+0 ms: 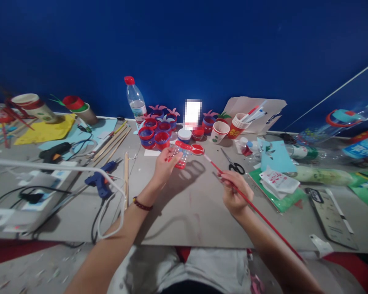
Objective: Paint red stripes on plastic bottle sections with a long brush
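Note:
My left hand (167, 165) is closed on a clear plastic piece (179, 157) with red along its top and bottom edges; its exact kind is unclear. A long red paintbrush (257, 210) is pinched in my right hand (237, 192), slanting up and left. Its pale tip reaches a round lid with red paint (198, 150); whether they touch I cannot tell. Just behind stand an open red paint jar (198, 133) and a jar with a white lid (184, 135). Several red and purple painted cups (162, 140) are grouped to the left.
Black-handled scissors (235, 166) lie right of centre, near paper cups (219, 132). A blue glue gun (101, 181), wooden sticks (126, 179) and a power strip (46, 200) with cables occupy the left. A water bottle (136, 100) stands behind. On the right lies a phone (329, 216).

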`<state>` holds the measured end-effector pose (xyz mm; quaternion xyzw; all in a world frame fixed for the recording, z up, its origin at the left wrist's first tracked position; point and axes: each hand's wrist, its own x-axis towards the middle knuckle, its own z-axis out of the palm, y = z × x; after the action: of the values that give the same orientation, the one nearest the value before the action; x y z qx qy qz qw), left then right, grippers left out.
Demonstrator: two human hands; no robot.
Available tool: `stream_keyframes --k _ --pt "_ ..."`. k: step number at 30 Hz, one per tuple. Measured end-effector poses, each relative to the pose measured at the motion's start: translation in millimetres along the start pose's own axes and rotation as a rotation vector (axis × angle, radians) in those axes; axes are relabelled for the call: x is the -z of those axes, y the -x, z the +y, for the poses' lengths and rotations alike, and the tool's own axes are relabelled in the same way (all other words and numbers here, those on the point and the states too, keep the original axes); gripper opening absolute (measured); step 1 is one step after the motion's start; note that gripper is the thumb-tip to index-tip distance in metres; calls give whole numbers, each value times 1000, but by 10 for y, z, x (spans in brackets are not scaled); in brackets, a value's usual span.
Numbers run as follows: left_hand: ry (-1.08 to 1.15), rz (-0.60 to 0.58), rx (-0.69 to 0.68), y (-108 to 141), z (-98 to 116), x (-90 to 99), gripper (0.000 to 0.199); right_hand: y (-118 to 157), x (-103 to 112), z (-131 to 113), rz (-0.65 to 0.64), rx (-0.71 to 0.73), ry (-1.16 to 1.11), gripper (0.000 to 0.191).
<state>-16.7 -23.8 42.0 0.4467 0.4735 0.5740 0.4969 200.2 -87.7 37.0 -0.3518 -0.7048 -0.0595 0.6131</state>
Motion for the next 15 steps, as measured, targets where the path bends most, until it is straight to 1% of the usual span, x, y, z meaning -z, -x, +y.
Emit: stream_keyframes --k 3,4,6,9,11,13,15 --pt "380 -137 173 -33 19 -2 31 31 10 9 131 -43 -11 18" --pt "481 -183 223 -39 29 0 30 50 11 9 150 -62 -20 19" --pt "632 -267 321 -42 46 6 30 94 7 -4 147 -127 -56 21" --pt "737 -359 414 -32 33 22 33 141 -8 -54 114 -247 -150 23" --pt "767 -396 450 -23 3 34 38 138 -19 -93 120 -315 -202 22" --pt "791 -411 470 -11 -24 44 41 111 -25 -117 119 -365 -213 20" --pt "809 -413 460 3 -31 48 42 80 -25 -121 92 -405 -201 19"
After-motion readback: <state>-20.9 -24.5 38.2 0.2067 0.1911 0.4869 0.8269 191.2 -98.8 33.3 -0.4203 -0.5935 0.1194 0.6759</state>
